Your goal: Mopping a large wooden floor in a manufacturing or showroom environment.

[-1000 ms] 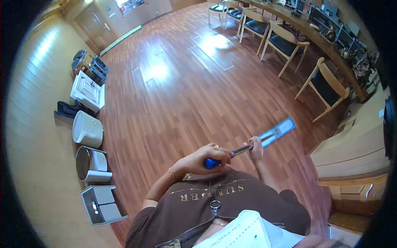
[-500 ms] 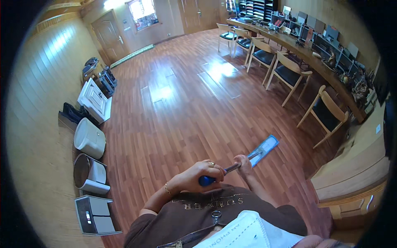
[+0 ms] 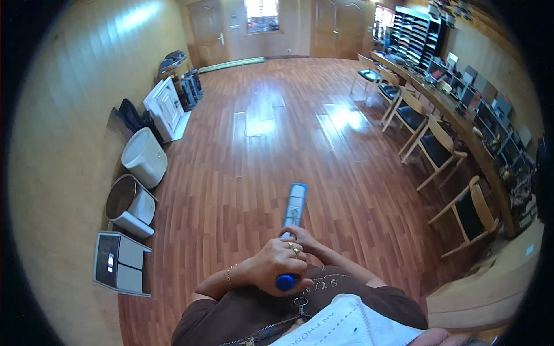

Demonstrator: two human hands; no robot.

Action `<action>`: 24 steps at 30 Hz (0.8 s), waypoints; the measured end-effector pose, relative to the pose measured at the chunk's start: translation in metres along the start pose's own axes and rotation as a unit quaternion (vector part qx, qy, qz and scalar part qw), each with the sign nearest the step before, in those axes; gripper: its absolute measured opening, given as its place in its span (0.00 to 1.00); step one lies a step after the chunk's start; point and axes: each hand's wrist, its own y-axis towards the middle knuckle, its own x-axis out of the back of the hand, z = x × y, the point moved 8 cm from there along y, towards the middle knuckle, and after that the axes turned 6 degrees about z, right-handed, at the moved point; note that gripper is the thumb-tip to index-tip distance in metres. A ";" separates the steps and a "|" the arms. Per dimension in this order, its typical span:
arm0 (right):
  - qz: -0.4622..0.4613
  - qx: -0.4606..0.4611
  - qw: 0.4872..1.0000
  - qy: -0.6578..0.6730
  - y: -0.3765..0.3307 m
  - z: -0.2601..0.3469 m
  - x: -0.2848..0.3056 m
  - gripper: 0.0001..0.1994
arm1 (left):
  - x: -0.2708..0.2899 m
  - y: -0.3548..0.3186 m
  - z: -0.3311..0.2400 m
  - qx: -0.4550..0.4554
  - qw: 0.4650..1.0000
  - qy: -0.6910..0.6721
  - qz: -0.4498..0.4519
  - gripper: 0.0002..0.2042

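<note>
My left hand (image 3: 280,264), with a ring on a finger and a bracelet at the wrist, is wrapped round the top of a flat mop's handle, close to my body. The handle's blue end (image 3: 285,282) pokes out below that fist. Farther down the pole, my right hand (image 3: 301,237) grips it just beyond the left one. The flat mop's head (image 3: 295,205), long and pale with a blue edge, lies on the wooden floor (image 3: 231,213) ahead of me, pointing away. My hands hide most of the pole.
Along the left wall stand a grey-white cabinet (image 3: 130,271), a round bin with a brown opening (image 3: 122,196), a white tub (image 3: 147,158) and a leaning white panel (image 3: 166,109). On the right, wooden chairs (image 3: 467,213) line a long cluttered desk (image 3: 461,115). Doors (image 3: 208,34) are at the back.
The mop head has swung from the right to straight ahead of me. Both hands stay on the handle, the right one shifting leftward. My view has turned to the right.
</note>
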 end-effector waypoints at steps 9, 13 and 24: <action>0.152 0.150 0.952 0.218 0.006 0.063 -0.037 0.31 | -0.010 -0.009 0.020 0.058 0.993 0.073 -0.073 0.16; 0.056 0.050 0.902 0.426 -0.044 0.132 0.050 0.29 | -0.020 -0.027 0.071 0.138 0.984 0.089 -0.071 0.15; -0.088 0.288 0.942 -0.151 -0.104 0.255 0.098 0.10 | -0.123 -0.108 0.253 0.319 0.944 0.086 0.000 0.16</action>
